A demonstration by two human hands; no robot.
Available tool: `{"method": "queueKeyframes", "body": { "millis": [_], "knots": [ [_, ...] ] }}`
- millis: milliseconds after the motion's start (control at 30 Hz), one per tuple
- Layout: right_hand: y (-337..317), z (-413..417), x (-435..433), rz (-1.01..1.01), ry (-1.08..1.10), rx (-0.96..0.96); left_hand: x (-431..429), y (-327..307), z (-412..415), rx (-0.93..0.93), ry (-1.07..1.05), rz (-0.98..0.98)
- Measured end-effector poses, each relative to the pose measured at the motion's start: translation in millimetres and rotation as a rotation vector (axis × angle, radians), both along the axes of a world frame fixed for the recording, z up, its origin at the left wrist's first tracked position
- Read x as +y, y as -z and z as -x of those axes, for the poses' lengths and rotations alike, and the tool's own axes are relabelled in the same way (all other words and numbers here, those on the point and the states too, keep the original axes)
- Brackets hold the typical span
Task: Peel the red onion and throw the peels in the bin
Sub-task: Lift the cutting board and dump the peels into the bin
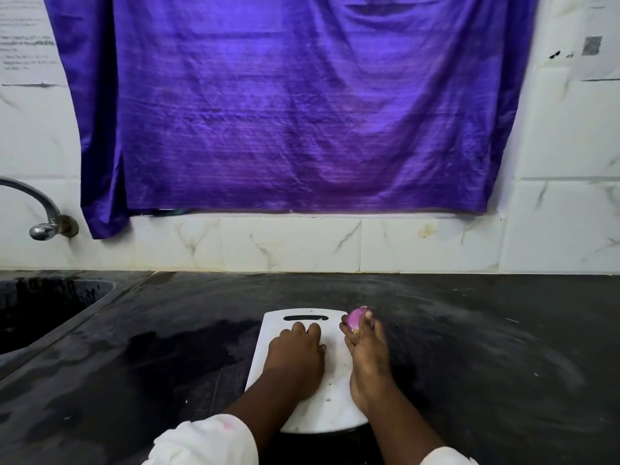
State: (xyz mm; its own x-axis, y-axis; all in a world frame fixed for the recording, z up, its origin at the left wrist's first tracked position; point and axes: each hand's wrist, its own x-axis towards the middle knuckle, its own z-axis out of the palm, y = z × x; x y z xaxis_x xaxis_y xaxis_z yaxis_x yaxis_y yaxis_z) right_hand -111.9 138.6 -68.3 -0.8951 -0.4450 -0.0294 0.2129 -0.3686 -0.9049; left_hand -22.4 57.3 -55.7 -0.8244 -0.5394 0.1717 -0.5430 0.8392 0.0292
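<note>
The right hand (367, 357) is gripping the red onion (356, 319) in its fingertips, holding it at the far right corner of the white cutting board (335, 391). The left hand (297, 359) is lying palm down on the board with fingers curled under; whether anything is in it, I cannot tell. The board is sitting on the dark surface (486, 347), with a sink (43, 310) off to the left.
</note>
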Motion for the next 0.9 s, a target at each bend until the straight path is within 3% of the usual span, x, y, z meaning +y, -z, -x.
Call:
{"method": "queueKeyframes", "body": {
  "millis": [333, 467, 600, 800, 900],
  "knots": [
    [-6.7, -11.2, -2.8, -0.237, -0.082, 0.092, 15.3, -8.0, -3.6, -0.044, 0.021, 0.033],
    [-19.1, -24.6, 0.9, -0.284, -0.137, 0.091, 18.7, -13.2, -11.5, 0.047, -0.01, -0.057],
    [-19.5, -53.0, -1.2, -0.257, -0.167, -0.021, 14.3, -12.5, -21.6, 0.302, -0.052, -0.259],
    [-22.4, -104.3, -7.3, 0.15, -0.117, -0.457, 18.6, -6.1, -39.0, 0.83, -0.243, -0.756],
    [-26.1, -135.8, -13.5, 0.298, -0.177, -0.527, 17.0, -8.4, -66.8, 1.107, -0.311, -0.91]
  ]
}}
